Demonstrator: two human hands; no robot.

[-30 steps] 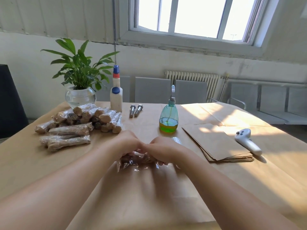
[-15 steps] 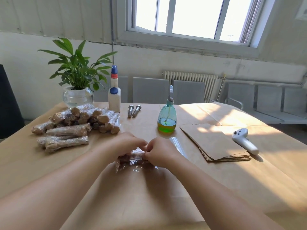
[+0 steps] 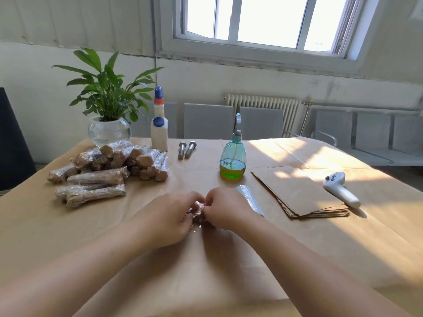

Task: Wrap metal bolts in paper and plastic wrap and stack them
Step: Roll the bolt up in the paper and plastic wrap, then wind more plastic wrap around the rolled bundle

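- Left hand point(image 3: 170, 221) and right hand point(image 3: 225, 208) meeting at mid-desk, fingers of both curled round a small bundle in plastic wrap point(image 3: 198, 213), each grip closed on it.
- Bundle low over the paper-covered desk point(image 3: 114, 236), mostly hidden by the fingers; contents impossible to make out.
- Clear roll of plastic wrap point(image 3: 249, 197) lying just beyond the right hand.
- Heap of wrapped bolts point(image 3: 109, 167) at far left, stacked in crossing layers.
- Two bare metal bolts point(image 3: 186, 149) side by side near the far edge, heads away from the viewer.
- Stack of brown paper sheets point(image 3: 299, 193) to the right, white controller point(image 3: 341, 188) beside it.
- Green-liquid spray bottle point(image 3: 233, 161) between bolts and sheets.
- White glue bottle point(image 3: 159, 128) and potted plant point(image 3: 107, 99) behind the heap.
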